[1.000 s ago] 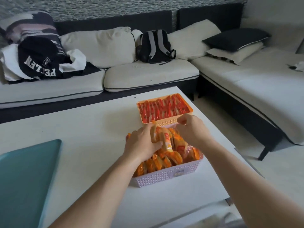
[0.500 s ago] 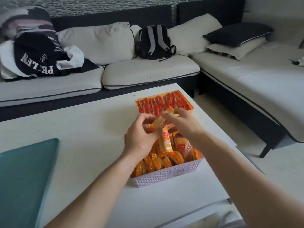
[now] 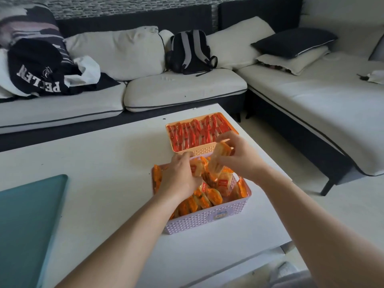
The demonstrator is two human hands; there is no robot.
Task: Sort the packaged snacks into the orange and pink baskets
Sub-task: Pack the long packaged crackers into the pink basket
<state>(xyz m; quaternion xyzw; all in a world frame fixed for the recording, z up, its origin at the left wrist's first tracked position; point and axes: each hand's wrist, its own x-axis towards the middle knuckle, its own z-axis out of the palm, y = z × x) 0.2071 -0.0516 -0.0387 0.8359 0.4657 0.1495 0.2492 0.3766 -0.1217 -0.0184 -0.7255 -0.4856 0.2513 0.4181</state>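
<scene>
Head view: the right hand (image 3: pixel 239 156) holds a raised packet (image 3: pixel 220 156), pale orange and tilted. Its fingers (image 3: pixel 228 136) curl over the packet's top end and the thumb presses from below, so the hand is clamped on it. The packet hangs just beneath those fingers, over the far end of the pink basket (image 3: pixel 207 221).

Just beyond the same fingertips stands the orange basket (image 3: pixel 199 151), with red packets (image 3: pixel 197 132) set in rows on edge. Its near wall is right behind the packet.

The left hand (image 3: pixel 180 177) reaches down into the pink basket, back upward. Its fingers (image 3: pixel 188 156) bend over the heap, but their tips are hidden behind the hand, so I cannot tell whether they grip anything or only rest there. One pale packet lies right at those fingertips, close beside the raised packet. The orange packets (image 3: pixel 207 196) fill the basket below and nearer than both sets of fingers.

Both baskets sit on a white table (image 3: pixel 93 152), touching or nearly so. Well left of the left fingers lies a teal board (image 3: pixel 25 215). Far beyond the fingers a pale sofa (image 3: pixel 182 88) carries a backpack (image 3: pixel 189 53), a dark cushion (image 3: pixel 295 40) and a dark lettered garment (image 3: pixel 37 67).
</scene>
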